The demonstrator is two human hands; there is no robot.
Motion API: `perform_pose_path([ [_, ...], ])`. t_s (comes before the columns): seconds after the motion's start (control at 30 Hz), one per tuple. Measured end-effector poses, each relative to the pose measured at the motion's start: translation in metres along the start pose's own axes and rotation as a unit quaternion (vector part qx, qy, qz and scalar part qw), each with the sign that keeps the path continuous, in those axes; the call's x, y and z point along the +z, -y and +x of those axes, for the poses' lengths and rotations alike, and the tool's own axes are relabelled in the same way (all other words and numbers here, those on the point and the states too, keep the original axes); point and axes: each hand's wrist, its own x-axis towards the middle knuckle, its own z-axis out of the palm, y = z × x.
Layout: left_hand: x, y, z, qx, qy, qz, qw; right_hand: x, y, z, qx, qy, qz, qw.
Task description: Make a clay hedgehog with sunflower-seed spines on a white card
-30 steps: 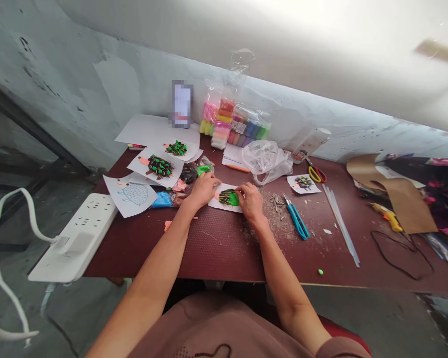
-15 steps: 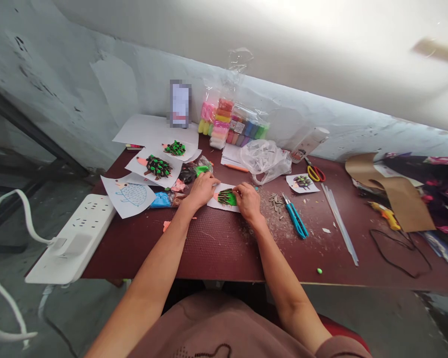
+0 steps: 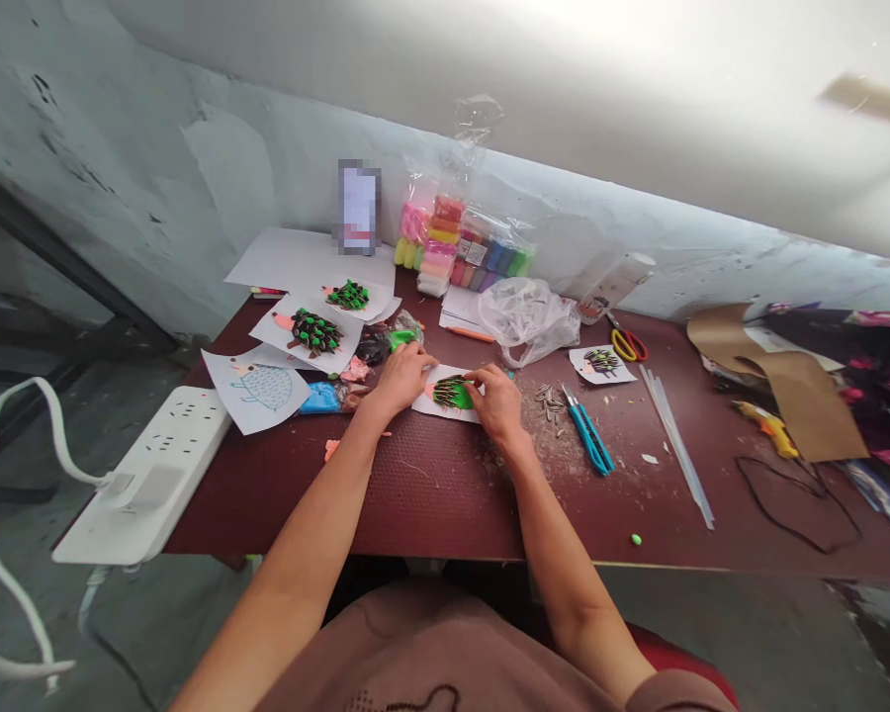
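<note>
A small white card [image 3: 449, 411] lies on the table before me. On it is a hedgehog of green clay [image 3: 454, 392] with a pink face and rows of dark seeds as spines. My left hand [image 3: 404, 381] holds the card down at its left upper edge, fingers bent and close together. At the hedgehog's right end, my right hand [image 3: 498, 403] pinches against the green clay; whatever is between the fingertips is too small to make out. Striped sunflower seeds [image 3: 549, 403] lie in a loose pile just right of that hand.
Finished seed hedgehogs [image 3: 315, 332] and a blue drawing [image 3: 263, 388] lie left. Clay packs [image 3: 441, 247] and a plastic bag [image 3: 526, 316] stand behind. A blue-handled tool [image 3: 589, 437], scissors [image 3: 629, 344], glue sticks [image 3: 678, 450] and a glue gun [image 3: 769, 427] lie right. A power strip [image 3: 148, 475] is at left.
My right hand has shifted slightly to the right, and a little more of the green clay shows by its fingertips. My left hand stays on the card.
</note>
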Motion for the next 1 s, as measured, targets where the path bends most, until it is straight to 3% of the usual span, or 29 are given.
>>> perform_pose_path([
  [0.13, 0.002, 0.002, 0.001, 0.004, -0.003, -0.006, 1.000, -0.012, -0.013, -0.003, 0.021, -0.044, 0.013, 0.999],
  [0.27, 0.005, 0.005, 0.001, 0.009, -0.003, -0.011, 1.000, -0.032, -0.040, -0.005, 0.116, -0.092, -0.040, 0.988],
  [0.4, 0.006, 0.006, 0.001, 0.007, -0.005, -0.007, 1.000, -0.047, -0.070, -0.009, 0.223, -0.087, -0.105, 0.965],
  [0.5, 0.006, 0.006, 0.001, 0.006, -0.007, -0.004, 1.000, -0.048, -0.081, -0.012, 0.249, -0.079, -0.111, 0.959],
  [0.77, 0.002, 0.004, 0.000, 0.003, 0.000, -0.007, 1.000, -0.042, -0.082, -0.012, 0.243, -0.070, -0.114, 0.961],
  [1.0, 0.004, 0.006, 0.002, 0.005, -0.003, -0.001, 1.000, -0.050, -0.073, -0.011, 0.263, -0.006, -0.148, 0.953],
])
